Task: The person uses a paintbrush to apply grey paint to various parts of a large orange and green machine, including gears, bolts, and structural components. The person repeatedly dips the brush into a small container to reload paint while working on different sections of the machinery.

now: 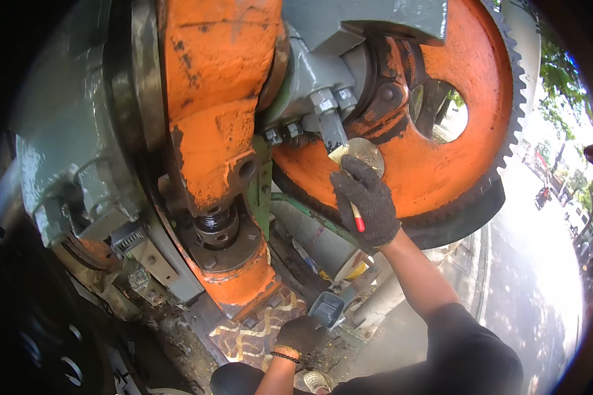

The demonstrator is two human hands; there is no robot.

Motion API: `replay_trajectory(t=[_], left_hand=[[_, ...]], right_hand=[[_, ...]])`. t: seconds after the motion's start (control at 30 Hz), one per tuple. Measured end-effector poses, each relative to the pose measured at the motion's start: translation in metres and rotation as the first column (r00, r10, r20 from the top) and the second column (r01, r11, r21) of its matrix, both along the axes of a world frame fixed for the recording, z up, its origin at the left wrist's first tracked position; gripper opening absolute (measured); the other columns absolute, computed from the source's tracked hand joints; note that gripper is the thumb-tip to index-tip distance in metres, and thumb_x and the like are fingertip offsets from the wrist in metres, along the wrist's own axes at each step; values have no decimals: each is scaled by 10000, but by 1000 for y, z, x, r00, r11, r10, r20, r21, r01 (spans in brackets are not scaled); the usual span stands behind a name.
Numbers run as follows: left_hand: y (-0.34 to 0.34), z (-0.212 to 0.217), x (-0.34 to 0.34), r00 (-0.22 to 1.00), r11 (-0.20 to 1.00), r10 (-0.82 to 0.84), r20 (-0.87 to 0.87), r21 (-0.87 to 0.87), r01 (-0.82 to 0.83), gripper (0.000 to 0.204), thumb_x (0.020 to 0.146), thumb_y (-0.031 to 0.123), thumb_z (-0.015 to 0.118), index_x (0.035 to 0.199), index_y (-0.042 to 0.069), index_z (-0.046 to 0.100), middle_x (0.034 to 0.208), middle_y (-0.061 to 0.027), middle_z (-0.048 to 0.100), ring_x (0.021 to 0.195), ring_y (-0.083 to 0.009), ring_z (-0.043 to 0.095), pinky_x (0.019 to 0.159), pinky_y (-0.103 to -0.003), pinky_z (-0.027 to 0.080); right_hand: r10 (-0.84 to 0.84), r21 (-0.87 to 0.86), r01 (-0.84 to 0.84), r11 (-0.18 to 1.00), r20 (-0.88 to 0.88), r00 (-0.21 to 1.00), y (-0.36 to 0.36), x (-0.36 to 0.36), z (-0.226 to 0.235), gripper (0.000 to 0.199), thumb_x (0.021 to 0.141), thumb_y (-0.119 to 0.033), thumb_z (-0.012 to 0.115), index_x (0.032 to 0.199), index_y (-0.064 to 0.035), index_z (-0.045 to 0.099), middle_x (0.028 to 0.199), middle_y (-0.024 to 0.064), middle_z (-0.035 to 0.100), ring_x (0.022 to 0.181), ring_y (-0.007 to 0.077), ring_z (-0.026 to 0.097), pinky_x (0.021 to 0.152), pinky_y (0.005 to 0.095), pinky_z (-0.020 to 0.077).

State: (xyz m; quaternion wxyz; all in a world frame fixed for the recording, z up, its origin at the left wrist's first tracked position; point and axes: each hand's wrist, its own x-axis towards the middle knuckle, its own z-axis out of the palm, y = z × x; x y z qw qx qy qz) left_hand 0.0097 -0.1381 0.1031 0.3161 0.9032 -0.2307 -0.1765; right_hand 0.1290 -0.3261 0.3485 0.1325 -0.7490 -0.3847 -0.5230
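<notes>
My right hand (369, 201), in a dark knit glove, is closed round a paintbrush (358, 218). The red-tipped end of its handle sticks out below the palm, and its pale bristle end points up at a grey bar (331, 129) beneath a bolted grey bracket (313, 69). A round metal disc (367, 155) shows just beyond my fingers. Lower down, my left hand (300, 334), also gloved, grips a small cut-open container (327, 308) with grey paint inside. Most of that hand's fingers are hidden behind the container.
A big orange gear wheel (435, 168) with teeth along its rim stands at the right. Left of the bracket rises an orange machine arm (211, 112) above a threaded screw (216, 224). Patterned cloth (244, 339) lies under the orange base. Sunlit pavement (534, 276) stretches beyond.
</notes>
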Motion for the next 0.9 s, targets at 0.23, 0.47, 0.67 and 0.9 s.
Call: replay_trajectory(t=[0.23, 0.47, 0.67, 0.9], left_hand=[[42, -71, 19, 1000, 971, -27, -9, 239, 28, 533, 1010, 546, 529, 1285, 126, 709, 1320, -177, 712, 1225, -382, 673, 1038, -502, 525], [82, -125, 34, 970, 890, -180, -165, 394, 232, 552, 1025, 540, 527, 1311, 99, 696, 1388, -178, 691, 1269, -386, 652, 1081, -474, 505], [69, -104, 10, 998, 998, -16, -55, 64, 20, 509, 1045, 455, 584, 1389, 94, 683, 1411, -170, 690, 1306, -354, 646, 1116, -423, 492], [22, -54, -44, 980, 981, 171, 98, -114, -159, 417, 1049, 360, 621, 1358, 94, 708, 1343, -186, 719, 1260, -350, 676, 1080, -411, 527]], right_hand=[[17, 31, -9, 999, -264, 964, -39, -96, -79, 387, 824, 84, 777, 1169, -72, 695, 1175, 187, 673, 1005, 399, 724, 775, 472, 595], [94, 404, 140, 904, -507, 857, -86, -205, -151, 334, 801, 108, 743, 1105, -29, 723, 1173, 221, 698, 1056, 393, 723, 882, 433, 586], [131, 501, 168, 849, -507, 852, -101, -208, -146, 256, 859, 56, 730, 1102, -20, 711, 1174, 218, 706, 1087, 409, 707, 905, 447, 574], [308, 632, 68, 772, -465, 830, -93, -189, -128, 212, 908, 33, 720, 1114, -20, 716, 1163, 204, 716, 1056, 395, 710, 893, 466, 576]])
